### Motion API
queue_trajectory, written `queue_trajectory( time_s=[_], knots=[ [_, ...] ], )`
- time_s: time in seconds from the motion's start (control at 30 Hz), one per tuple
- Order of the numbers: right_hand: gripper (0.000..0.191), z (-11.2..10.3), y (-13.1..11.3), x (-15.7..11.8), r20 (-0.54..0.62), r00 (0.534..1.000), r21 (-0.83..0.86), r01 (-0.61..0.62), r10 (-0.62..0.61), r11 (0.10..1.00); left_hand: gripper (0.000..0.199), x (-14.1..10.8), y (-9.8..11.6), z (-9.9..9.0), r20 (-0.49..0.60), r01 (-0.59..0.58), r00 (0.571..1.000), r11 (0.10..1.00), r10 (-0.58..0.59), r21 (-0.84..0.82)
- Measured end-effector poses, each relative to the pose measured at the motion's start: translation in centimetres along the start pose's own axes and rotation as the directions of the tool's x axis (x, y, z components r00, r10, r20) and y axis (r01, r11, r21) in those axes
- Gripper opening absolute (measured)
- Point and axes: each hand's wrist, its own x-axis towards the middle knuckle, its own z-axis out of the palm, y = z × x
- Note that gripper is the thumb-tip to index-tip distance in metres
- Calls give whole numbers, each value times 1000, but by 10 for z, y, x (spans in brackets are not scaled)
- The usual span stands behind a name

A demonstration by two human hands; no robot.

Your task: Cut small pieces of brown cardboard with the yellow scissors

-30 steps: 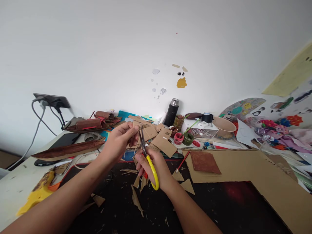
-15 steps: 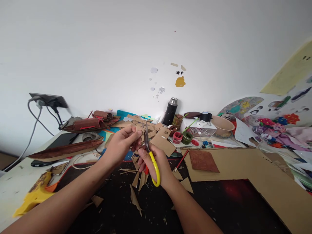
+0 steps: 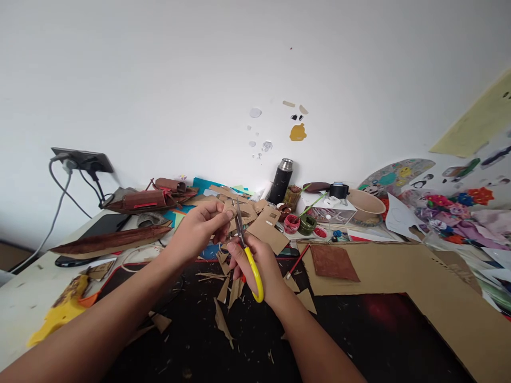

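Observation:
My right hand (image 3: 261,261) grips a pair of scissors (image 3: 256,276) with yellow and red handles, the blades pointing up and away from me. Their blades look nearly closed, right beside my left fingertips. My left hand (image 3: 203,224) pinches a small piece of cardboard (image 3: 229,205) between thumb and fingers; most of it is hidden by the fingers. Beneath both hands, cardboard offcuts (image 3: 222,322) and thin strips lie scattered on a black mat (image 3: 191,340). A flat cardboard piece (image 3: 268,230) lies just behind the scissors.
On the left are brown cardboard boat models (image 3: 138,200), a long brown hull (image 3: 114,242) and a yellow glue gun (image 3: 59,314). A black thermos (image 3: 281,181) and paint jars (image 3: 291,223) stand at the back. A cardboard frame (image 3: 383,266) covers the right.
The scissor blades have closed together beside the pinched cardboard. Both hands stay in nearly the same place, and the view has shifted slightly.

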Motion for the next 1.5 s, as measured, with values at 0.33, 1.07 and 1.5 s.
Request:
queue_trajectory(
  time_s=[0.33,1.07,1.5],
  knots=[
    [47,1,-1,1,-13,1000,-7,-8,7,1000,33,0,-3,2,6,6,1000,1000,-6,-17],
    [51,3,-6,-1,-34,999,2,-19,19,1000,32,-4,-12,9,-3,-28,1000,996,28,-80],
    [46,3,-4,-1,-62,998,-34,-30,28,999,34,-3,-12,9,12,-37,999,996,38,-76]
  ],
)
